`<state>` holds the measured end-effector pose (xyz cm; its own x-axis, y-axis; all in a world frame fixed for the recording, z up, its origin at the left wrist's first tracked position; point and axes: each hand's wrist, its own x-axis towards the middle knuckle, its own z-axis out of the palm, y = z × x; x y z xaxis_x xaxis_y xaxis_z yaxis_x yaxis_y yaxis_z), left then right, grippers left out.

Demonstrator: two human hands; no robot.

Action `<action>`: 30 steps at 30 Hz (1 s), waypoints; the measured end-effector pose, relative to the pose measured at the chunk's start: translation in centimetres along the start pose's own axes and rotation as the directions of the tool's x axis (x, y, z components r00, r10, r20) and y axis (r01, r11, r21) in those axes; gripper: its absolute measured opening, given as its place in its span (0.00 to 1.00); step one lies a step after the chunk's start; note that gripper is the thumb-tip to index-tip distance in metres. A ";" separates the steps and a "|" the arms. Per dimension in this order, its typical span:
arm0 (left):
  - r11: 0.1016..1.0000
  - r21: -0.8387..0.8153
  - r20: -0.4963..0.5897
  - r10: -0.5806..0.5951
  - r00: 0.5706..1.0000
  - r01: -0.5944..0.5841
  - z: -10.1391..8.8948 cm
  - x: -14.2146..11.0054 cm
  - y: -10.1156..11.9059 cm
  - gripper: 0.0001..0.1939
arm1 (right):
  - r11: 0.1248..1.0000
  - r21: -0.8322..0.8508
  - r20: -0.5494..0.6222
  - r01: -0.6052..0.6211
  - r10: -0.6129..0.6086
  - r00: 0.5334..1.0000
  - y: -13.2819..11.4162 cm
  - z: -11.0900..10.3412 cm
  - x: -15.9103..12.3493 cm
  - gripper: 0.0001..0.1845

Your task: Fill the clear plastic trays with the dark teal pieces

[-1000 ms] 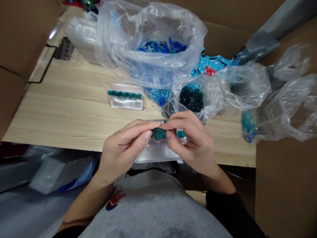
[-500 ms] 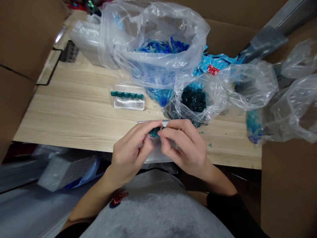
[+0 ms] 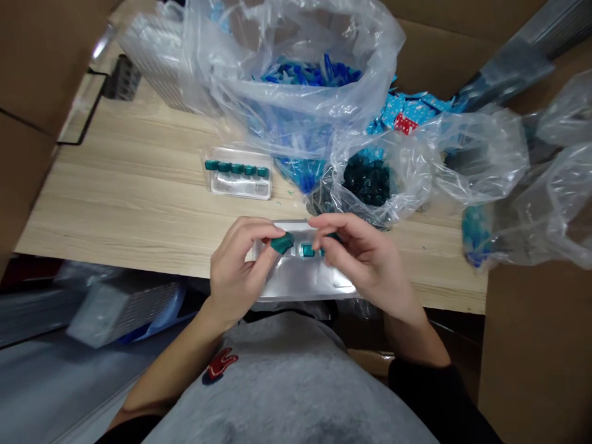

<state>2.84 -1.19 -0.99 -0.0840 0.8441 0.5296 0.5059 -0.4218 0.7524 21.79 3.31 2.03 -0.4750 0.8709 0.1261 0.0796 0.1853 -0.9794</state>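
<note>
Left hand (image 3: 235,265) pinches a teal plastic piece (image 3: 282,243) between thumb and fingertips, just above the upper left part of a clear plastic tray (image 3: 296,282) at the near edge of the table, lower centre of the frame. Right hand (image 3: 363,265) curls over the tray's right part; its grip cannot be confirmed, as a second teal piece (image 3: 333,237) shows only partly at its fingers. A third teal piece (image 3: 307,250) lies on the tray between the hands. Step observed: hand work on pieces over this tray. Any movement has room leftward over the pale wooden table (image 3: 115,209); a plastic bag of dark teal pieces (image 3: 370,182) sits close above the right hand, limiting room there. A second clear tray (image 3: 238,182), holding a row of five teal pieces, stands upper centre.
</note>
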 end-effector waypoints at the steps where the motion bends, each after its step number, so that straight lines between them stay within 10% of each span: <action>1: 1.000 -0.016 0.008 -0.001 1.000 0.001 0.2 -0.1 -0.1 0.11 | 0.999 -0.039 0.037 0.020 -0.018 0.999 0.0 0.1 0.1 0.10; 10: 1.000 -0.018 0.088 -0.024 0.996 0.026 -0.2 -0.9 0.1 0.13 | 0.904 -0.339 0.113 0.261 -0.236 0.965 -0.5 0.9 0.4 0.12; 19: 0.986 -0.010 -0.017 -0.168 0.986 0.168 -2.7 -1.8 -1.4 0.14 | 0.720 -0.645 0.349 0.256 -0.021 0.937 -2.0 1.1 0.5 0.10; 30: 0.982 0.182 0.215 0.013 0.977 -0.053 -2.1 -1.7 -1.4 0.10 | 0.524 -0.809 0.397 0.266 0.154 0.905 -2.5 2.8 1.0 0.12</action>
<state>0.45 -2.79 -2.08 0.1087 0.8901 0.4426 0.6575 -0.3984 0.6396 18.72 2.43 4.17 -0.7654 0.6359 -0.0988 0.6246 0.6970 -0.3522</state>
